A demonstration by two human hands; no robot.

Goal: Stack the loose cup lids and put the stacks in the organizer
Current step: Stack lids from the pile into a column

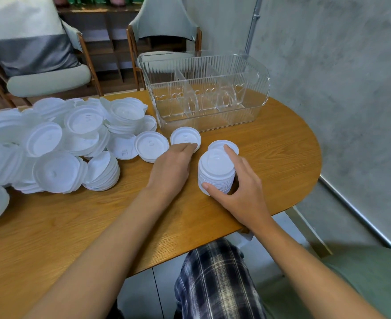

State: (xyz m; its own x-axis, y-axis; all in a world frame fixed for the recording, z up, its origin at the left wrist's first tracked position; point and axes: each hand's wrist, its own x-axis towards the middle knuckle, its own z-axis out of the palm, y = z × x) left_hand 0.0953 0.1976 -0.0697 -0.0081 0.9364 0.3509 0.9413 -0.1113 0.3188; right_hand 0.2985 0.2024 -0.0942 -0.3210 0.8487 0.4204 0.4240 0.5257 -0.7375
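Head view: right hand (pixel 243 189), fingers curled round stack of thin white plastic cup lids (pixel 215 173), thumb low. Left hand (pixel 171 169) fingertips on near rim of single white lid (pixel 185 138); pinch or press, cannot tell. Likely light, flexy, slippery; grip sides.

Soft even light, fisheye-warped edges

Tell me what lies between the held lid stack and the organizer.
Head view: one loose lid just behind the stack, then bare wooden table up to the clear organizer.
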